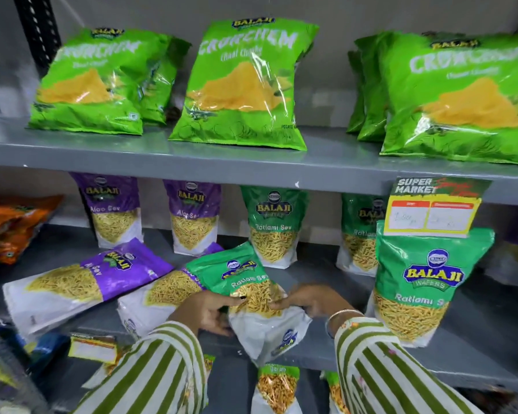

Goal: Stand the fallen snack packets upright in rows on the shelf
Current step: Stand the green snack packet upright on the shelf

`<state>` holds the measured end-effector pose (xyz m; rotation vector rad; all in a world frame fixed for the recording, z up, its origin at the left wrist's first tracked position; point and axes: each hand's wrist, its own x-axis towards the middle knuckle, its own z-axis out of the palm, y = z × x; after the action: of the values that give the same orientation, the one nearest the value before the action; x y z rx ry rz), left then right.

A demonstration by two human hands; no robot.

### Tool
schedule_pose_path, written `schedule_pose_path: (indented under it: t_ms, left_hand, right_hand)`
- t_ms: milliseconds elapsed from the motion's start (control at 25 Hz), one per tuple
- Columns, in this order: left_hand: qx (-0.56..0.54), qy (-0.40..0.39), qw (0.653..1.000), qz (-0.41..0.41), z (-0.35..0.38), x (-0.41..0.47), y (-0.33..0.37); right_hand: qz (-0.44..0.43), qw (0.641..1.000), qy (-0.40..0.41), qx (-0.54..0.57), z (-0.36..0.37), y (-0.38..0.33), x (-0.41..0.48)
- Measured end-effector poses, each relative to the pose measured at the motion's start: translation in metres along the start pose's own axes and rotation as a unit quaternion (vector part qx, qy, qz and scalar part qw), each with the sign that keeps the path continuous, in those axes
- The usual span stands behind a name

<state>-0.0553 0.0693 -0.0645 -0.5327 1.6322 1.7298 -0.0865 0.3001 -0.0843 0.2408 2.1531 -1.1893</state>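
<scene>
A green Ratlami Sev packet (251,282) lies tilted at the front of the middle shelf (461,351). My left hand (207,312) grips its left edge and my right hand (308,300) grips its right edge. Under it lies a fallen purple packet (159,297), mostly hidden. Another purple Aloo Sev packet (81,282) lies flat to the left. Upright at the back stand two purple packets (114,210) and two green ones (274,225). A larger-looking green packet (422,282) stands upright at the front right.
Green Crunchem bags (240,85) stand in three groups on the upper shelf. A price tag (431,210) hangs from that shelf's edge. Orange packets (9,225) lie at the far left. More packets (275,386) show on the shelf below.
</scene>
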Motion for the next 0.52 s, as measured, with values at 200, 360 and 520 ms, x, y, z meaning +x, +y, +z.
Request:
schedule_pose_path:
  t_ms: [200,360,520]
  left_hand:
    - [-0.022,-0.042,0.998,0.037,-0.005,-0.023,0.014]
    - [-0.012,-0.032,0.994,0.105,-0.01,-0.041,0.029]
    - [-0.025,-0.052,0.981,0.185,-0.006,-0.052,0.048]
  right_hand:
    - [-0.03,0.989,-0.097,0.103,0.023,-0.015,-0.051]
    - [-0.115,0.981,-0.032,0.153,0.025,-0.028,-0.067]
    - [-0.21,0.963,0.065,0.154,0.029,-0.042,-0.082]
